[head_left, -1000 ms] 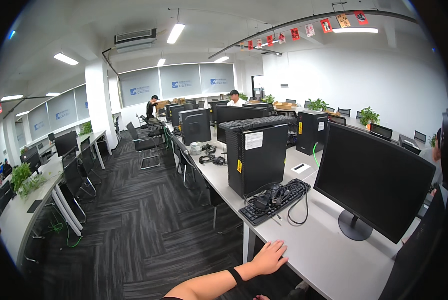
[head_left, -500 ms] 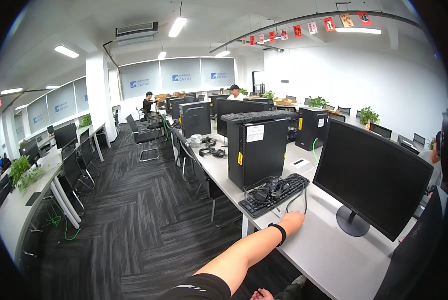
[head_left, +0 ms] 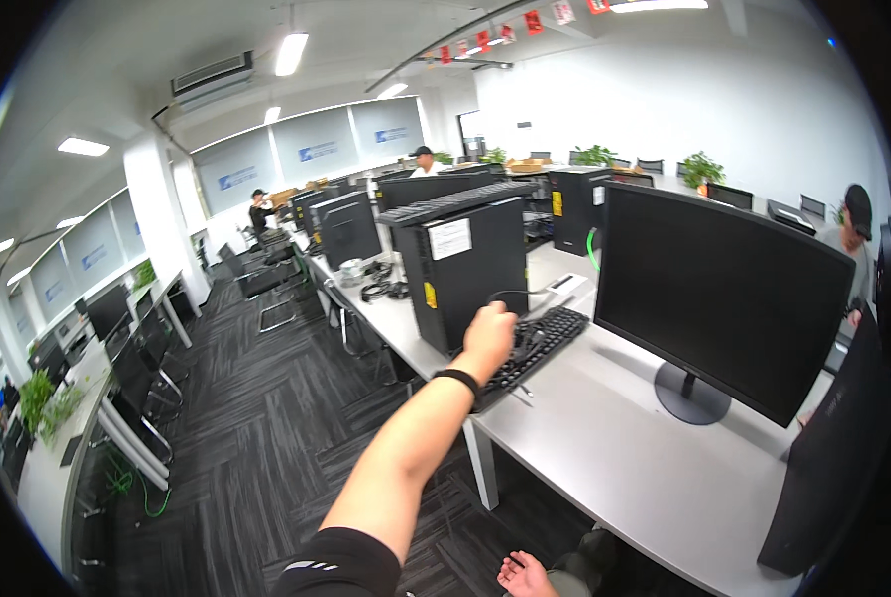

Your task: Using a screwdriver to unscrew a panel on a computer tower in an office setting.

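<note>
My left hand point(head_left: 489, 340) reaches over the desk, closed at the left end of a black keyboard point(head_left: 550, 336). A thin black cable point(head_left: 510, 293) loops out beside its knuckles, and the fingers appear to grip it; their tips are hidden. Dark cable coils, partly covered by the hand, lie on the keys. Right behind stands a black computer tower point(head_left: 475, 261) with a second keyboard point(head_left: 455, 202) on top. Low in the picture, my right hand point(head_left: 527, 577) rests palm up near my leg, holding nothing, its fingers loosely curled and apart.
A black monitor point(head_left: 719, 298) stands on the grey desk point(head_left: 615, 448), with another dark screen point(head_left: 829, 448) at the right edge. Behind are more towers point(head_left: 575, 211) and cables point(head_left: 384, 284). Chairs point(head_left: 256, 274) line the aisle. Other people point(head_left: 849, 239) are nearby.
My left hand has moved left, from the keyboard's near right side to its left end by the tower. The cable's loop has shifted with it. The view has turned slightly right.
</note>
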Available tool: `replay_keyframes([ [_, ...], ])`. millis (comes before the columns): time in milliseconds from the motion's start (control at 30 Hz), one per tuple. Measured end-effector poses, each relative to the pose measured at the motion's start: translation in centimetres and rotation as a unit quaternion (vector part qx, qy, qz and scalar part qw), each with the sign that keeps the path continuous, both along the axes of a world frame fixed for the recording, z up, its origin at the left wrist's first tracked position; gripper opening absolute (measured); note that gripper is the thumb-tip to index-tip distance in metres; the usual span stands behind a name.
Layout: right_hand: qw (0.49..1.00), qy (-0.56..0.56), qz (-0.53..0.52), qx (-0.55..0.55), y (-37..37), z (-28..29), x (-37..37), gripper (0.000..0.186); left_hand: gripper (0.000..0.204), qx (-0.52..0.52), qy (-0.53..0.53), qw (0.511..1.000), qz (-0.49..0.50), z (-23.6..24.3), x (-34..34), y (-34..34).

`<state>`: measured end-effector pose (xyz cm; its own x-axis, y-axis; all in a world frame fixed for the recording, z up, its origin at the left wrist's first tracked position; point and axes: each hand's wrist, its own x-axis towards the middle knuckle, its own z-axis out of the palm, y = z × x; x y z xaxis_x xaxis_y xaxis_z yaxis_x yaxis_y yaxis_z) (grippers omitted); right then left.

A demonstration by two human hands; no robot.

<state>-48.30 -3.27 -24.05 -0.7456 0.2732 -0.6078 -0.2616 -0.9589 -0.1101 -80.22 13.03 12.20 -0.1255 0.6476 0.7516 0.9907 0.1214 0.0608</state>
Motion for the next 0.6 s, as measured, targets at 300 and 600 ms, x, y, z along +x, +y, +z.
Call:
replay_keyframes([
  [300,0.999,-0.033,0.014,0.005,0.0,0.9,-0.4,0.015,0.018,-0.167,0.005,0.971,0.171,-3.8,-5.9,-1.6],
  [600,0.998,-0.055,0.015,-0.015,0.3,-1.1,-1.1,0.016,0.029,-0.269,-0.061,0.952,0.134,-4.9,-7.1,-3.6],
])
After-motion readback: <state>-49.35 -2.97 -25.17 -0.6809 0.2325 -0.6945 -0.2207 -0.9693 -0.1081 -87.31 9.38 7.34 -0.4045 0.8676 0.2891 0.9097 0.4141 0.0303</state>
